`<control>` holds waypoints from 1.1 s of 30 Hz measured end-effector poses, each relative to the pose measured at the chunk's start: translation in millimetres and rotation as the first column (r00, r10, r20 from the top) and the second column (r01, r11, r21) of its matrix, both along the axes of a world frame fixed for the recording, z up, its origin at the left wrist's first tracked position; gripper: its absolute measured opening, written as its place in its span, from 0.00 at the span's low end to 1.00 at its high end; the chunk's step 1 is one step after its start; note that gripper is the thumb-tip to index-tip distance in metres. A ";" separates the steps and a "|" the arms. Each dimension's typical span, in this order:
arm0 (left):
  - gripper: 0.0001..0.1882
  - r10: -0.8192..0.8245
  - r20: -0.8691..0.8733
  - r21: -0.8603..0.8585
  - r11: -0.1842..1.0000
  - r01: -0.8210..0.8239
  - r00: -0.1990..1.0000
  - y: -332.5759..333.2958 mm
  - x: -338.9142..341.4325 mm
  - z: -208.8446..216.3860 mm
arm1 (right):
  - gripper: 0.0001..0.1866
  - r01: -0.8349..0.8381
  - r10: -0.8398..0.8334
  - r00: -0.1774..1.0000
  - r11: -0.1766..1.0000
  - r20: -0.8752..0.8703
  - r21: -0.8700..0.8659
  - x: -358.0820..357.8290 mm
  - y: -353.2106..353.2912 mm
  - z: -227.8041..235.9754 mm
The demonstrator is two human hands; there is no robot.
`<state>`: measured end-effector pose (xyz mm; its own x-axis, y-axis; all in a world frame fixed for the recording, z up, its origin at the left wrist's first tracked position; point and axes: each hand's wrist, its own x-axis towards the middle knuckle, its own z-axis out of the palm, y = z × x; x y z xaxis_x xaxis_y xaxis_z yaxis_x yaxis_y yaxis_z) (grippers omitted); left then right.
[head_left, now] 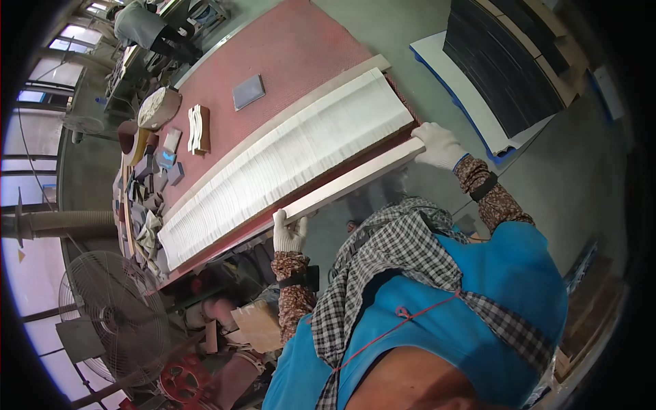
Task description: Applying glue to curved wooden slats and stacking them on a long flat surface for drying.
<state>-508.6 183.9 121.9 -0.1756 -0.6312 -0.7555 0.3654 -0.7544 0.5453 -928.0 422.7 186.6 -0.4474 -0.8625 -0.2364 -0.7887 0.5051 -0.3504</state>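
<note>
A long pale strip (pixel 352 179), apparently wood, spans between my two hands along the near edge of the table. My left hand (pixel 290 234), in a white knit glove, is closed on the strip's left end. On its right end my right hand (pixel 439 145), gloved the same way, has its fingers wrapped round. Just beyond the strip lies a long, slightly curved row of white, closely packed pieces (pixel 294 160) on the table. A pale straight bar (pixel 307 102) runs along the row's far side.
The red table (pixel 294 48) bears a grey flat block (pixel 248 91), a small stack of wavy pale pieces (pixel 199 128) and several sanding blocks (pixel 175 174). Dark strips (pixel 492 68) lie stacked on a pallet at right. A large fan (pixel 116 318) stands at lower left; a person (pixel 147 31) is far off.
</note>
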 end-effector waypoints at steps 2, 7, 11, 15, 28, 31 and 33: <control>0.20 -0.017 -0.032 -0.015 1.000 0.017 0.999 0.0 -2.8 -1.4 | 0.33 0.037 -0.039 0.999 0.994 -0.009 -0.102 -10.8 -1.7 -18.0; 0.20 -0.083 -0.121 -0.063 0.995 0.076 0.989 -3.3 12.1 0.6 | 0.36 0.345 -0.327 0.938 0.906 0.113 -0.246 10.8 6.0 -37.4; 0.21 -0.096 -0.050 -0.154 0.984 0.088 0.994 -5.0 4.2 -17.9 | 0.37 0.509 -0.470 0.859 0.830 0.202 -0.231 -1.4 10.0 -61.8; 0.19 -0.150 -0.066 -0.100 0.985 0.143 0.986 -10.5 5.4 -16.7 | 0.36 0.431 -0.367 0.897 0.850 0.247 -0.303 -14.3 14.2 -79.4; 0.18 -0.424 0.714 -0.355 0.467 0.810 0.557 -40.2 29.7 -38.6 | 0.34 0.648 -0.335 0.673 0.696 0.659 -0.308 -20.1 21.2 -90.8; 0.19 -0.250 0.784 -0.386 0.522 0.761 0.569 -37.5 29.0 -40.8 | 0.36 0.727 -0.437 0.633 0.619 0.640 -0.296 -29.0 18.3 -99.7; 0.18 -0.188 0.833 -0.380 0.489 0.785 0.520 -33.4 22.0 -35.5 | 0.35 0.811 -0.390 0.450 0.554 0.803 -0.186 -42.6 12.8 -102.9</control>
<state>-486.6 150.5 86.4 -0.3335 -0.9189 -0.2105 -0.5855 0.0269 0.8102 -970.6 435.4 83.7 -0.8134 -0.4773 -0.3325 0.1853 0.3293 -0.9259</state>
